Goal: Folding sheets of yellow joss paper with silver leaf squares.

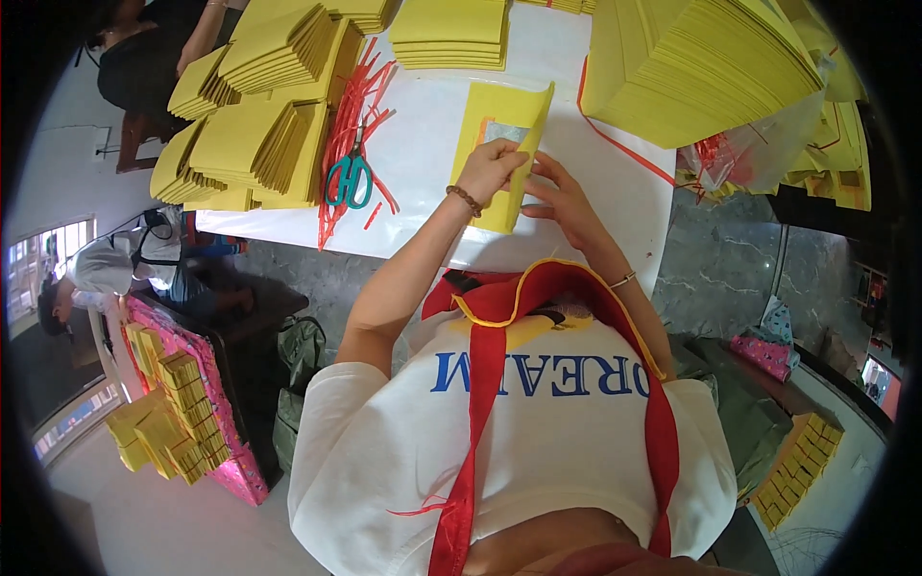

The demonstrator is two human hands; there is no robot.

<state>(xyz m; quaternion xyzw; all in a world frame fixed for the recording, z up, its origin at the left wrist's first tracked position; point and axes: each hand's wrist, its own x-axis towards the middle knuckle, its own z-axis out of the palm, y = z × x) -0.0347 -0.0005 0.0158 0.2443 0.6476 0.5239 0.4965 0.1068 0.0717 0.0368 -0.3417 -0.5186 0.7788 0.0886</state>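
Observation:
A yellow paper sheet with a silver and orange patch lies in front of me on the white table, its right side folded upward. My left hand, wearing a beaded bracelet, is closed with the fingers pinching the raised fold. Against the sheet's right edge, my right hand has its fingers apart, nothing gripped in them; some fingertips are partly hidden by the fold. Left of the sheet, teal-handled scissors rest on a bunch of red plastic strips.
Folded yellow paper stacks fill the table's left side. Another stack stands at the back, and a tall one at the right, with a red strip beside it. The white table ends just before my body. Another person sits at left.

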